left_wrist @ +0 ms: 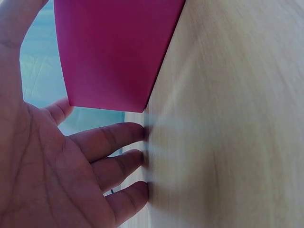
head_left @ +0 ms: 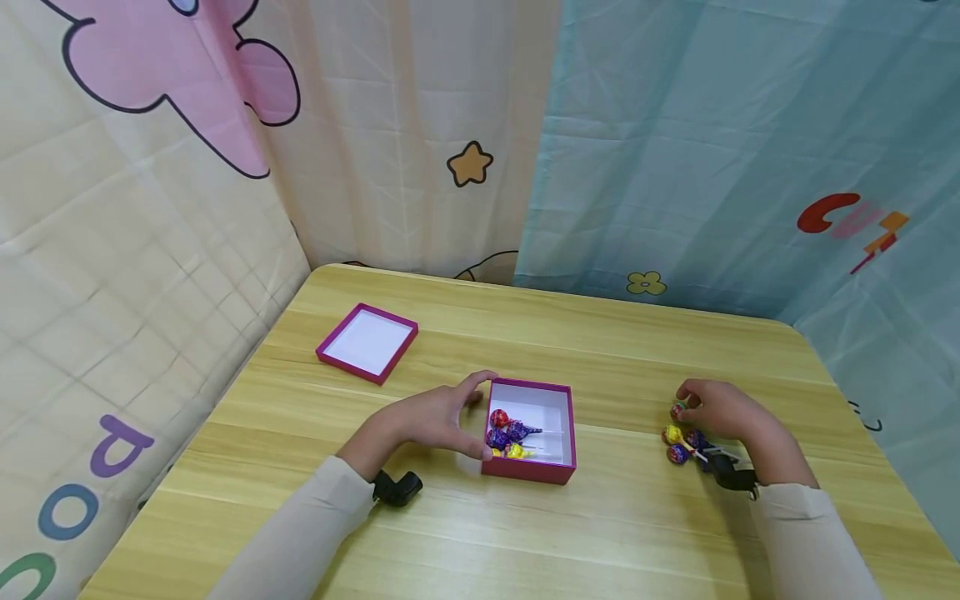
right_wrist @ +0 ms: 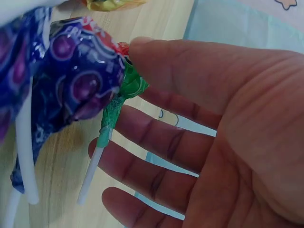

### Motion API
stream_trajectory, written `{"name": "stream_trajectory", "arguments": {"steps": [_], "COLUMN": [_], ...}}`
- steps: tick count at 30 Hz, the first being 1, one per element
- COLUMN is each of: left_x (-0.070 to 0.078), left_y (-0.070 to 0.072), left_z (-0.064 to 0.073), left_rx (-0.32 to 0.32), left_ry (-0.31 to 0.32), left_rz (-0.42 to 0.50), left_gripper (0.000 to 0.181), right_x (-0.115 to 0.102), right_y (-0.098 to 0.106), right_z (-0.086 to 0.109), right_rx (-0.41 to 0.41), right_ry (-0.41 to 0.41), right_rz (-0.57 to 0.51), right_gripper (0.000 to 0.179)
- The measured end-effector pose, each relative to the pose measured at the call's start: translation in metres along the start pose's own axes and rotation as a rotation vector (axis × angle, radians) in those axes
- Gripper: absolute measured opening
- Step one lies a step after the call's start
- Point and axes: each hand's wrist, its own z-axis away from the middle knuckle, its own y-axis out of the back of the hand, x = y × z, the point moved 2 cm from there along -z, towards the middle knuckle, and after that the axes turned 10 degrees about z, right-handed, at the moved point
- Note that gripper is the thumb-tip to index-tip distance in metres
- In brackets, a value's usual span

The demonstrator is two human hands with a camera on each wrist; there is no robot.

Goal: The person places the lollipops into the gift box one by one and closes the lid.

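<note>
A square magenta box (head_left: 529,472) with a white inside stands uncovered on the table, several red, purple and yellow lollipops (head_left: 517,431) lying in it. My left hand (head_left: 438,417) holds the box at its left side, thumb at the front corner and index finger at the back one. In the left wrist view the other fingers (left_wrist: 118,164) rest on the table beside the box wall (left_wrist: 114,52). To the right, my right hand (head_left: 723,410) pinches a green and red lollipop (right_wrist: 134,81) between thumb and index finger. Next to it lie more lollipops, one purple-wrapped (right_wrist: 83,69).
The box's lid (head_left: 369,342) lies inside-up at the back left of the wooden table (head_left: 600,533). A loose group of lollipops (head_left: 677,454) is at the right, partly hidden by the right wrist camera (head_left: 731,475). Printed curtains (head_left: 405,125) hang behind the table.
</note>
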Motion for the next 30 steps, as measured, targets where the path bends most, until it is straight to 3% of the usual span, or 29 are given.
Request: {"name": "stream_trajectory", "arguments": {"steps": [8,16,30], "left_x": [0.000,0.000,-0.001], "left_y": [-0.001,0.000,0.000], "left_z": [0.000,0.000,0.000], "left_rx": [0.000,0.002,0.005], "left_ry": [-0.005,0.000,0.005], "left_rz": [0.001,-0.006,-0.011], "left_gripper": [0.113,0.112,0.115], "right_x": [-0.001,-0.007,-0.041], "right_y": [-0.002,0.001,0.022], "right_z": [-0.001,0.000,0.004], "right_rx": [0.008,0.009,0.075], "right_ry": [0.036,0.034,0.108], "right_rz": [0.015,-0.006,0.002], "right_gripper": [0.006,0.006,0.007]}}
